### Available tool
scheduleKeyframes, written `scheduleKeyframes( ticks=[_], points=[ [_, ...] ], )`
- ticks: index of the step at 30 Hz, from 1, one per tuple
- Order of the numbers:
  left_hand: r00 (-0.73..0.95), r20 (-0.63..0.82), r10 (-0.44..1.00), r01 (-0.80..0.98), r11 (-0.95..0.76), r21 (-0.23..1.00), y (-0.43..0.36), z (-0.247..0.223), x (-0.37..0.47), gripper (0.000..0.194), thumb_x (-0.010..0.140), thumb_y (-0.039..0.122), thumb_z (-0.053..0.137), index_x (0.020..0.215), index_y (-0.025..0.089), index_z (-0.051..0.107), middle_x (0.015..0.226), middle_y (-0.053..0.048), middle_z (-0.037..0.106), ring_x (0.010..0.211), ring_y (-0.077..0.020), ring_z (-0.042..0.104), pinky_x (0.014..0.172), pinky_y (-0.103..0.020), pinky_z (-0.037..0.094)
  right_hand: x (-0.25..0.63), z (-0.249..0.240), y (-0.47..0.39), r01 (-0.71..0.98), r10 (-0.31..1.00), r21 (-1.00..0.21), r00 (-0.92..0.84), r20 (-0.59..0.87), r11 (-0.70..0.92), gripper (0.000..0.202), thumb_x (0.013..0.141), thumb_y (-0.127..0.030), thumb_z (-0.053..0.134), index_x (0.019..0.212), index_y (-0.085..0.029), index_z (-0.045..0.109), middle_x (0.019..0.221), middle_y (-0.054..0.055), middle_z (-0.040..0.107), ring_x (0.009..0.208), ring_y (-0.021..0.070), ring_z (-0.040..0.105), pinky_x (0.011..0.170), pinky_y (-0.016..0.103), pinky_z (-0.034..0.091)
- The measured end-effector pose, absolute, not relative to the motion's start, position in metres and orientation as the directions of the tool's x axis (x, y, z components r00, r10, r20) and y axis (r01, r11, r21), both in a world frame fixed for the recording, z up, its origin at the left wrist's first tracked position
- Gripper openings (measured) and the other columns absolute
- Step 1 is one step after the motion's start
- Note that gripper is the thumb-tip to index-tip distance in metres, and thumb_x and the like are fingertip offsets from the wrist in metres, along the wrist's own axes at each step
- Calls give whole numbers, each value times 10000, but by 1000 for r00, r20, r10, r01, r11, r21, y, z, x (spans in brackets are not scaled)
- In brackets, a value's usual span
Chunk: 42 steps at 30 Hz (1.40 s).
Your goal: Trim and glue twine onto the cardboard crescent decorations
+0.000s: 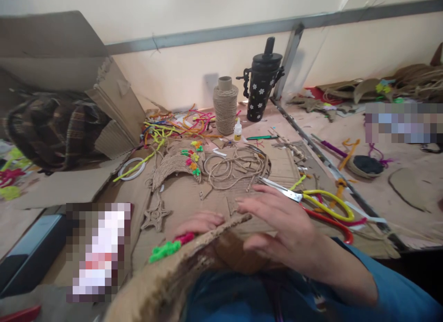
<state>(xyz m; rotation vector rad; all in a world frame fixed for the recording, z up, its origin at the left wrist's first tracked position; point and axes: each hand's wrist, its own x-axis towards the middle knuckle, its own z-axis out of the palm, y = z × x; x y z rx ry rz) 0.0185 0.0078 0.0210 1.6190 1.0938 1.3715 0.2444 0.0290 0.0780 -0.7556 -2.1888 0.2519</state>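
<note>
A curved, twine-wrapped cardboard crescent (194, 248) is held up close to me, its edge facing my body and its near end blurred. Green and pink fuzzy flowers (165, 251) sit on its far side. The fingers of my left hand (202, 222) show behind the crescent, holding it; the thumb is hidden. Beside the crescent's tip is my right hand (287, 229), its fingers stretched and thumb apart, with nothing seen between them. Scissors (311, 199) with yellow and red handles lie just past the right hand. Loose twine (235, 167) is coiled on the cardboard beyond.
Another twine crescent (176, 169) with flowers and a twine star (155, 216) lie left. A twine spool (225, 107), glue bottle (237, 130), black tumbler (263, 82) and coloured pipe cleaners (187, 121) stand or lie behind. A cardboard box (117, 96) holds a plaid bag (58, 128).
</note>
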Motion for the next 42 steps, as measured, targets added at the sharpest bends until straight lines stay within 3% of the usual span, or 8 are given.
scheduleKeyframes(
  ticks=[5, 9, 19, 28, 31, 34, 37, 42],
  points=[
    [323, 529, 785, 211, -605, 768, 15, 43, 0, 262, 849, 423, 640, 1024, 256, 737, 1064, -117, 756, 1022, -297, 693, 891, -442, 556, 246, 73, 34, 418, 831, -734, -414, 371, 536, 221, 899, -314, 603, 1074, -179, 608, 960, 78, 725, 893, 199, 678, 765, 322, 540],
    [196, 701, 686, 368, -714, 596, 13, 36, 7, 246, 917, 340, 549, 1068, 241, 717, 1127, -100, 727, 1129, -275, 646, 954, -405, 527, 239, 65, 38, 240, 921, -937, -355, 159, 254, 184, 873, -346, 573, 967, -190, 544, 799, 41, 657, 730, 177, 631, 634, 299, 518],
    [306, 763, 570, 592, -742, 316, 4, 58, 26, 196, 899, 256, 586, 1051, 189, 690, 1147, -116, 707, 1164, -266, 618, 931, -393, 555, 230, 74, 34, 122, 807, -982, -589, 47, 147, 468, 819, -625, 565, 681, -177, 554, 589, -35, 508, 546, 110, 461, 480, 221, 384],
    [236, 838, 492, 495, -803, 332, 11, 34, 31, 538, 895, 118, 560, 1410, 246, 467, 1400, -95, 578, 1283, -247, 535, 1004, -393, 511, 219, 71, 34, 164, 848, -984, -530, -32, 65, 244, 794, -353, 537, 624, -205, 444, 575, -58, 390, 523, 94, 372, 452, 215, 310],
    [-30, 666, 745, 368, -611, 701, 13, 28, 32, 510, 874, 188, 620, 1364, 294, 521, 1311, -80, 655, 1155, -227, 634, 897, -342, 563, 225, 77, 36, 195, 871, -977, -491, -25, 82, 207, 807, -329, 503, 648, -205, 454, 585, -56, 400, 525, 95, 378, 465, 219, 320],
    [-183, 204, 962, -26, -212, 977, 14, 35, 36, 298, 866, 303, 640, 1158, 251, 673, 978, -65, 778, 802, -168, 720, 690, -266, 582, 230, 82, 38, 270, 887, -953, -462, -4, 137, 192, 806, -309, 503, 649, -203, 466, 589, -45, 433, 545, 108, 402, 483, 231, 307],
    [-41, -82, 996, -334, 63, 940, 15, 51, 41, 337, 731, 462, 749, 930, 190, 747, 763, -52, 762, 651, -152, 678, 604, -243, 550, 231, 85, 38, 365, 882, -908, -472, 11, 207, 211, 779, -269, 532, 597, -204, 447, 561, -40, 434, 547, 117, 401, 507, 250, 277],
    [210, -272, 939, -225, 318, 921, 15, 69, 49, 277, 588, 299, 870, 773, 143, 736, 641, 7, 665, 567, -92, 550, 554, -190, 464, 231, 85, 41, 408, 827, -869, -563, 4, 282, 208, 825, -279, 513, 639, -186, 522, 614, -14, 510, 590, 133, 470, 550, 256, 321]
  ],
)
